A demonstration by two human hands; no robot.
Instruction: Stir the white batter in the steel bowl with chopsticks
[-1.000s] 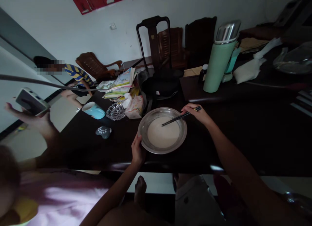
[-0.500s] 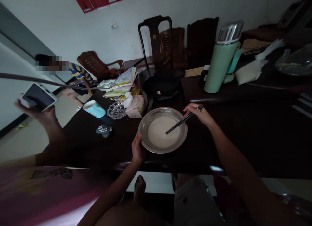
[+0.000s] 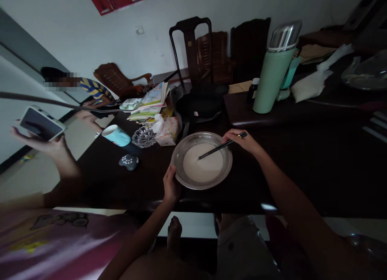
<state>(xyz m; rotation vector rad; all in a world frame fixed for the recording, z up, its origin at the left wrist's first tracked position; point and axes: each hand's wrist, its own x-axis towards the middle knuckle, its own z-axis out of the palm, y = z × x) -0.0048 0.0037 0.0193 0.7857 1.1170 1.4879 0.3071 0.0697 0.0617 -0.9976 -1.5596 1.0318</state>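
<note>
Chopsticks (image 3: 222,146): clamped in my right hand (image 3: 242,141), slanting from centre-right down-left, tips in the pale liquid (image 3: 203,163)
Metal bowl (image 3: 177,161): rim clamped by my left hand (image 3: 171,185), frame centre

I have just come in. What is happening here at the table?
The left hand holds the edge of a metal bowl on the dark table. The right hand holds black chopsticks, their tips at the pale liquid inside. To the left, another person's hand holds a phone.
</note>
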